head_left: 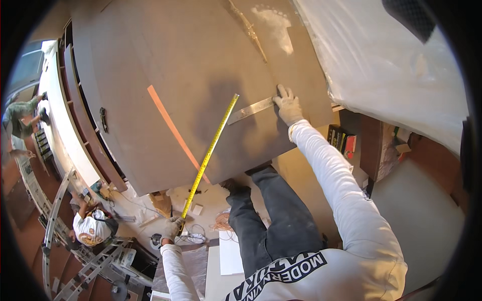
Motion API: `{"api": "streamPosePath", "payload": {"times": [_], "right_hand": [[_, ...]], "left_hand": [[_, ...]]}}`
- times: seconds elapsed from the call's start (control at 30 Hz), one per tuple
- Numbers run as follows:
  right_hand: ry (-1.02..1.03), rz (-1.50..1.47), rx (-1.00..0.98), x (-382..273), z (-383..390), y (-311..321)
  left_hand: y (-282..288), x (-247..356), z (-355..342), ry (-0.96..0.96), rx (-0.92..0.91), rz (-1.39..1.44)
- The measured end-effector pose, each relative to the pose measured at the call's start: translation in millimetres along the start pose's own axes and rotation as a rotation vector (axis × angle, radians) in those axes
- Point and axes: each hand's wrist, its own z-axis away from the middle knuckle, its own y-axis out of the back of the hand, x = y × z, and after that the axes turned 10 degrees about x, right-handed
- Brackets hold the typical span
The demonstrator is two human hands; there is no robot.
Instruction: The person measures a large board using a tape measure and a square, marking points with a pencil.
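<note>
A long, thin yellow tape measure (211, 150) lies across the wide, flat brown tabletop (135, 60) and pokes past its near edge. There the left hand (172, 228) has its fingers wrapped around the tape's end. The tape should be light and bendy, and best held at that end. The right hand (288, 107) touches a stiff, shiny metal ruler (251, 111) on the tabletop (whether its fingers pinch, one cannot tell). A flat orange strip (173, 129) lies there too.
</note>
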Motion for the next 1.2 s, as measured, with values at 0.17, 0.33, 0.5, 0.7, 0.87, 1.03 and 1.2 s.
{"api": "streamPosePath", "payload": {"times": [0.17,0.33,0.5,0.7,0.87,1.03,1.2], "right_hand": [[-0.157,-0.040,-0.199,10,-13,7],[-0.175,-0.043,-0.289,31,2,5],[-0.202,0.032,-0.246,41,38,-6],[-0.177,0.027,-0.237,49,58,-5],[-0.121,0.070,-0.405,70,54,11],[-0.462,-0.008,-0.347,119,59,52],[-0.697,-0.312,-0.188,157,75,60]], "left_hand": [[9,0,6,0.058,-0.009,-0.057],[1,32,9,0.090,-0.048,-0.054],[-22,51,-2,0.043,-0.082,0.025],[-34,46,-19,-0.008,-0.103,0.044],[-37,54,-16,0.017,-0.103,0.008],[-28,51,-16,-0.005,-0.091,-0.054],[-23,39,-21,-0.001,-0.053,-0.088]]}}
